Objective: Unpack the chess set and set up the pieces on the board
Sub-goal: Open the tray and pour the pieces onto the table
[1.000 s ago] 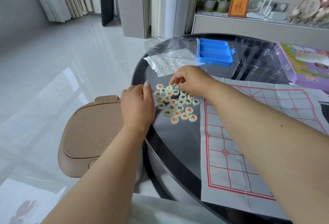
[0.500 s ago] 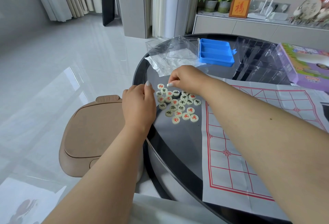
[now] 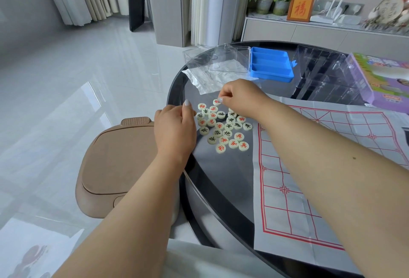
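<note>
1. Head view: pieces (image 3: 223, 126) lie loose in a heap on the dark worktop (image 3: 221, 178), left of the paper board (image 3: 332, 167); the board has no pieces on it yet.
2. Right hand (image 3: 240, 96) pinches one red-marked piece (image 3: 217, 102) at the heap's far edge.
3. Left hand (image 3: 174, 129) rests curled at the heap's left; can't tell if it holds anything.
4. Step, I judge: sorting/picking pieces. Next: carry the pinched piece right and set it on a board crossing.
5. Blue case (image 3: 271, 64) sits open at the far side.

Chess pieces (image 3: 223, 127): pale cream discs, characters in red or black. Board sheet (image 3: 321, 167): light grey, red grid lines. Table (image 3: 221, 178): glossy black. Tray (image 3: 271, 64): bright blue. Lid (image 3: 230, 61): clear. Box (image 3: 385, 81): purple with green. Stool (image 3: 115, 162): tan-brown. Floor (image 3: 77, 74): glossy pale grey. Frame (image 3: 300, 11): orange, red character.
</note>
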The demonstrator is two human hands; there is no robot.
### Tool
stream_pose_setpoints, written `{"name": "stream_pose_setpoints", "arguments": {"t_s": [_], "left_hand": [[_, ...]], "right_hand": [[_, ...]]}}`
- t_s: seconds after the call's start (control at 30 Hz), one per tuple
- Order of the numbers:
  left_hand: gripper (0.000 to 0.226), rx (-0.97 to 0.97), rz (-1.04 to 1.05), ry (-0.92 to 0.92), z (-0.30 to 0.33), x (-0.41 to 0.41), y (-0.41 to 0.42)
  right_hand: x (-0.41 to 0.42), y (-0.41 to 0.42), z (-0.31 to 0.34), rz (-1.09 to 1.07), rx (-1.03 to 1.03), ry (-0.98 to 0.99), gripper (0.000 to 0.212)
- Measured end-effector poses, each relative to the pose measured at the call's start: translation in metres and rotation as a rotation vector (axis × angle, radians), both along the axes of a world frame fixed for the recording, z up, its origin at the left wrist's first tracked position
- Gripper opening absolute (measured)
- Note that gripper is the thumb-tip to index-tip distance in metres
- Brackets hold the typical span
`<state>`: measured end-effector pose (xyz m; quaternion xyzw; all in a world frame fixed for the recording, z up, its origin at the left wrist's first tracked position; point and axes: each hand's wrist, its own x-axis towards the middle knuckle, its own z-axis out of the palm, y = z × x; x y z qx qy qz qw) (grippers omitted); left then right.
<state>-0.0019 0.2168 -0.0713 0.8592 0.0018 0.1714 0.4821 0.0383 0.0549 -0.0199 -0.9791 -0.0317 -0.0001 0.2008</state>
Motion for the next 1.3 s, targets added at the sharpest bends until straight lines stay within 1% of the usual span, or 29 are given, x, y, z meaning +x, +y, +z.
{"name": "stream_pose_setpoints", "arguments": {"t_s": [0.13, 0.3, 0.43, 0.57, 0.63, 0.77, 0.9, 1.0, 1.07, 1.13, 1.23, 1.3], "left_hand": [[0.05, -0.035, -0.018, 0.01, -0.001, 0.001, 0.002], [0.057, -0.094, -0.076, 0.011, 0.001, -0.003, 0.006], [0.058, -0.079, -0.133, 0.023, 0.005, -0.01, 0.012], [0.058, -0.007, -0.218, -0.022, 0.007, -0.018, 0.02], [0.059, 0.051, -0.204, -0.017, 0.005, -0.02, 0.024], [0.058, 0.136, -0.128, 0.062, 0.006, -0.022, 0.027], [0.061, 0.167, -0.16, 0.149, 0.006, -0.02, 0.028], [0.064, 0.187, -0.196, 0.155, 0.004, -0.018, 0.027], [0.062, 0.216, -0.212, 0.16, 0.001, -0.016, 0.027], [0.061, 0.25, -0.228, 0.175, -0.003, -0.014, 0.026], [0.069, 0.302, -0.255, 0.203, -0.005, -0.015, 0.026], [0.075, 0.316, -0.27, 0.213, -0.004, -0.018, 0.024]], "right_hand": [[-0.017, -0.005, 0.005, 0.052, 0.078, 0.044, 0.041], [-0.033, -0.013, 0.003, 0.096, 0.039, 0.113, 0.047], [-0.042, -0.019, 0.001, 0.073, 0.043, 0.12, 0.047], [-0.047, -0.014, -0.004, 0.042, 0.056, 0.108, 0.049], [-0.049, -0.006, -0.005, 0.045, 0.065, 0.111, 0.051], [-0.045, 0.014, -0.007, 0.036, 0.038, 0.126, 0.053], [-0.037, 0.027, -0.009, 0.039, -0.071, 0.167, 0.049], [-0.034, 0.033, -0.012, 0.024, -0.012, 0.193, 0.048], [-0.035, 0.037, -0.014, 0.052, 0.024, 0.201, 0.048], [-0.037, 0.036, -0.012, 0.078, 0.047, 0.183, 0.048], [-0.041, 0.023, 0.0, 0.066, 0.027, 0.097, 0.047], [-0.046, 0.012, 0.008, 0.074, -0.004, 0.089, 0.047]]}}
